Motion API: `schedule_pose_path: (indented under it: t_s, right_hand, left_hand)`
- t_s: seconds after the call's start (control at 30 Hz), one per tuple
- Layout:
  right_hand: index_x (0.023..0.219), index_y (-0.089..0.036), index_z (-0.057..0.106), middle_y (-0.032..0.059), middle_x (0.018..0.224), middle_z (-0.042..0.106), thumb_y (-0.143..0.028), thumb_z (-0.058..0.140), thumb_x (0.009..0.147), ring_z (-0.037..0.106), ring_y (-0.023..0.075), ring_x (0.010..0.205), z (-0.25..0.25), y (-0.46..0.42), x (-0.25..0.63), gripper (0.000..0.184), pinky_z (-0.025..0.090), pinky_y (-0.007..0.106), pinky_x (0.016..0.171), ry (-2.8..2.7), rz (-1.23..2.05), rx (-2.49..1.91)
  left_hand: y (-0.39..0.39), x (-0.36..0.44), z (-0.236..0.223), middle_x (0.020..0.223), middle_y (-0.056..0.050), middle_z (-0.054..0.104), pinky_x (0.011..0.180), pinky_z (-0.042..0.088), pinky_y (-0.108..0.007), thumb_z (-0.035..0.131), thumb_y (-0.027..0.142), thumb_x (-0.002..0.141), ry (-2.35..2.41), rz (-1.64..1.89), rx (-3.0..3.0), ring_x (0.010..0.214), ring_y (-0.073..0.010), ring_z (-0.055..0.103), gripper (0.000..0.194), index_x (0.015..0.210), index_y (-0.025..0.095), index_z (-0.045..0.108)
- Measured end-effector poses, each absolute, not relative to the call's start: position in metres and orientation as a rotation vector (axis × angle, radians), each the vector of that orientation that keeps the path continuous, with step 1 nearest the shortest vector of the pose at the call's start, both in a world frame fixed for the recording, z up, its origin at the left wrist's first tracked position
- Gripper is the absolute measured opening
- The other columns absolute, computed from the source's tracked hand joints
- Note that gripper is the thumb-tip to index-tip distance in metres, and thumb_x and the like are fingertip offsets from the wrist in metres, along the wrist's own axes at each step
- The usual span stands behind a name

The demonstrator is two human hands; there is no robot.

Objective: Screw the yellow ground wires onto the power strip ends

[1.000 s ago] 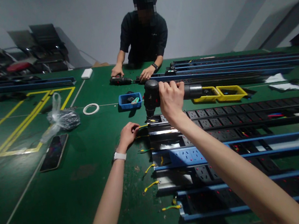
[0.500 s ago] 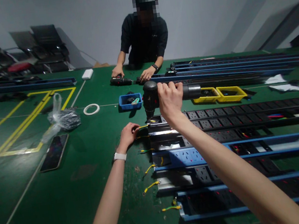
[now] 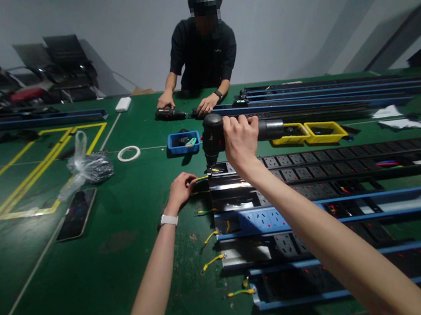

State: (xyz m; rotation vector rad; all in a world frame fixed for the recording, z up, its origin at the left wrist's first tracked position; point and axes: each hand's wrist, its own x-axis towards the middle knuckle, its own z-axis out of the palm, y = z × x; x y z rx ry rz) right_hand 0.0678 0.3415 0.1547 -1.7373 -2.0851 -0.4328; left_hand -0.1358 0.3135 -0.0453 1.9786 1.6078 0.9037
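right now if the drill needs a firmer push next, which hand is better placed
Probably the right hand: it grips the drill, whose nose points down at the end of a black socket strip. The left hand is beside that end, pinching a yellow-green wire.

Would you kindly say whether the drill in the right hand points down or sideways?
Down: the drill, held in the right hand, has its chuck below its rounded back.

Two drills, two yellow bins
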Motion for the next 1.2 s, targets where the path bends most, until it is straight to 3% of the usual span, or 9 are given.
schedule_pose_path:
  t_s: [1.2]
  right_hand:
    - [0.107,-0.013,0.062,0.0128,0.100,0.065,-0.014,0.025,0.097,0.049,0.0190,0.102,0.1533,0.3450,0.0667,0.038,0.028,0.038,0.096,-2.088,-0.443,-1.760]
  left_hand:
    - [0.3143,-0.1354,-0.0466,0.094,-0.005,0.064,0.069,0.039,-0.022,0.048,0.055,0.093,1.612,0.907,1.973,0.071,-0.0091,0.053,0.044,0.097,0.019,0.072]
